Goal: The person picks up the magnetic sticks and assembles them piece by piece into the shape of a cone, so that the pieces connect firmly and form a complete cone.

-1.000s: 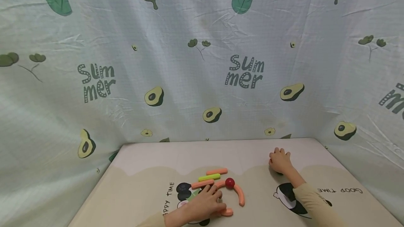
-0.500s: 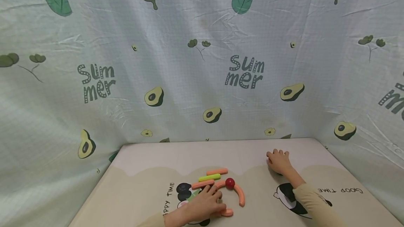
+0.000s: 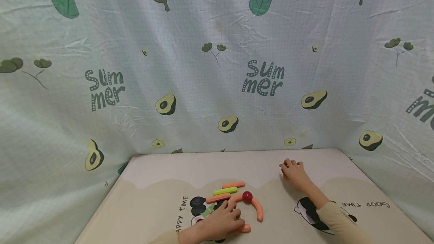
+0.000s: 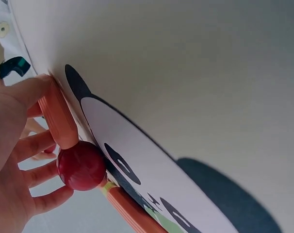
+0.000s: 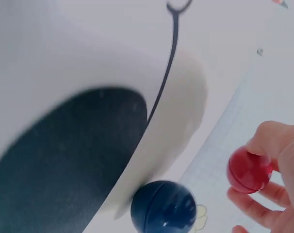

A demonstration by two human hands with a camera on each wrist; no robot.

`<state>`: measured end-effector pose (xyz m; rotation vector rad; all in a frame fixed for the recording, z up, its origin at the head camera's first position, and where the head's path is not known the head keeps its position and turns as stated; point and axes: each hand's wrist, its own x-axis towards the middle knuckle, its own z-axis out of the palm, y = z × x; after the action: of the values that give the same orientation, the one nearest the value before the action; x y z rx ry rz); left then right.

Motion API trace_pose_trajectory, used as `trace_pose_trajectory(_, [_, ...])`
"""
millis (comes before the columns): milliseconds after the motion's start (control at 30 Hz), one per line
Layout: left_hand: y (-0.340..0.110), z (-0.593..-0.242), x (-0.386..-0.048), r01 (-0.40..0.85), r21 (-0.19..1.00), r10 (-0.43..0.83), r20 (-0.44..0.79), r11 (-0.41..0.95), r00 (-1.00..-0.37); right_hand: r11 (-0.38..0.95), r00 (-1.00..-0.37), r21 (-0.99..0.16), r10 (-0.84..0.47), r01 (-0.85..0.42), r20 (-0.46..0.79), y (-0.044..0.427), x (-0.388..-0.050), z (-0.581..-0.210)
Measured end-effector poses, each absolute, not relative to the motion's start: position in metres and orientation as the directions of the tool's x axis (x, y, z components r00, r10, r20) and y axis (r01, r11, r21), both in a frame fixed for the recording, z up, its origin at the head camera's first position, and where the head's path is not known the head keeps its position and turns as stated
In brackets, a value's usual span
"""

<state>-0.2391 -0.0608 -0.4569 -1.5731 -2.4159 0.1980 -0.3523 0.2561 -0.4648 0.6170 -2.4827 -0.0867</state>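
Observation:
My left hand (image 3: pixel 222 219) is low over a group of toy rods; in the left wrist view its thumb and fingers grip a ribbed orange rod (image 4: pixel 58 116). A red ball (image 4: pixel 81 167) touches that rod's end, with fingertips beside it. Farther right, my right hand (image 3: pixel 295 174) pinches another red ball (image 5: pixel 248 170) between thumb and fingers. A dark blue ball (image 5: pixel 164 208) shows near that hand in the right wrist view; I cannot make it out in the head view. Beyond my left fingers, a red ball (image 3: pixel 247 197) joins curved orange rods (image 3: pixel 258 212).
Behind the left hand lie a yellow-green rod (image 3: pixel 225 191) and straight orange rods (image 3: pixel 233 184). The tabletop (image 3: pixel 142 195) carries printed cartoon faces and lettering. A patterned cloth (image 3: pixel 193 70) hangs along the back and sides.
My right hand has shifted left across the far part of the table. The left hand has barely moved, and the rods near it lie as before.

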Motion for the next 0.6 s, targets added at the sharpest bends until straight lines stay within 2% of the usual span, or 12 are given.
trace_pose_trajectory(300, [-0.059,-0.456,-0.236,0.869,-0.295,0.918,0.134,0.397,-0.373,0.824,-0.614,0.187,-0.531,-0.535,0.584,0.234,-0.332,-0.461])
trace_pose_trajectory(433, [-0.059,-0.457,-0.236,0.871,-0.286,0.917,0.115,0.399,-0.382,0.807,-0.618,0.17,-0.551,-0.565,0.561,0.225,-0.322,-0.461])
trace_pose_trajectory(600, [-0.058,-0.458,-0.236,0.871,-0.268,0.911,0.113,0.412,-0.397,0.799,-0.657,0.141,-0.568,-0.584,0.496,0.212,-0.311,-0.457])
